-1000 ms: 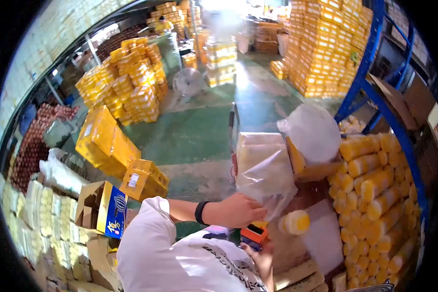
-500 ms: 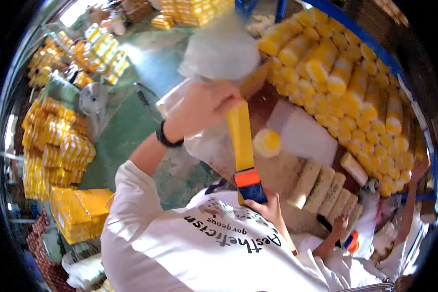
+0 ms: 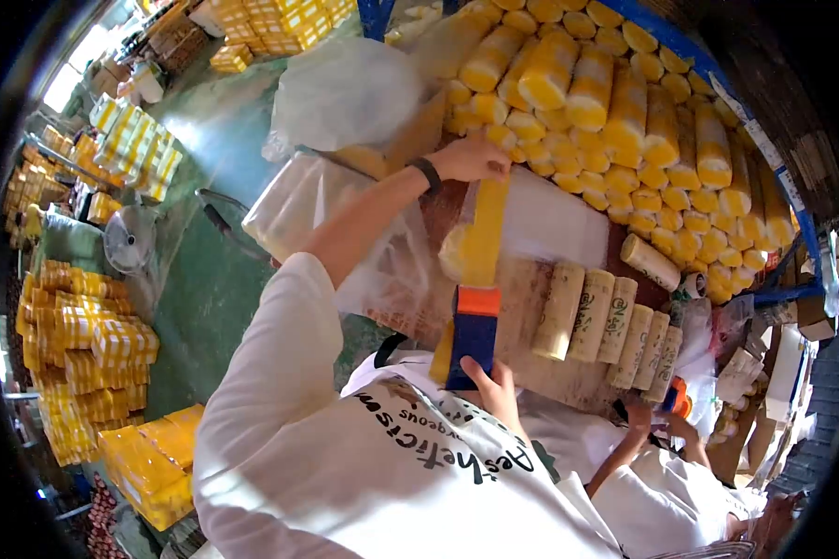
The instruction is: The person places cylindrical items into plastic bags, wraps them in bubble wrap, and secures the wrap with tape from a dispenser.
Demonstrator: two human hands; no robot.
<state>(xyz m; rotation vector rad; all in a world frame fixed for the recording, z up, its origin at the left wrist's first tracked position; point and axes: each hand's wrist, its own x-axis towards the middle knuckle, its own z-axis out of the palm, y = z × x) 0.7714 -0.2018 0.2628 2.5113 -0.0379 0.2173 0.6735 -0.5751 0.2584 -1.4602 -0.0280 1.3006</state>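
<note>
My left hand (image 3: 475, 158), with a black band at the wrist, is closed on the free end of a yellow tape strip (image 3: 488, 228). The strip runs taut down to a blue and orange tape dispenser (image 3: 473, 340). My right hand (image 3: 496, 389) grips that dispenser near my chest, its thumb on the blue side. Behind the strip, partly hidden, a roll with a yellow-taped end (image 3: 454, 253) rests on the brown work table (image 3: 522, 289). Under my left forearm lies clear plastic sheeting (image 3: 382, 252).
Several pale printed rolls (image 3: 592, 315) lie in a row on the table beside a white sheet (image 3: 555, 219). Yellow-capped rolls (image 3: 625, 121) are stacked on a blue rack (image 3: 755, 130). At right, a co-worker's hands (image 3: 636, 415) are near another orange dispenser (image 3: 682, 399). Yellow boxes (image 3: 154, 456) stand left.
My left hand has reached farther out, still holding the tape end, and the strip is more upright. The view has swung, so the surroundings sit farther left.
</note>
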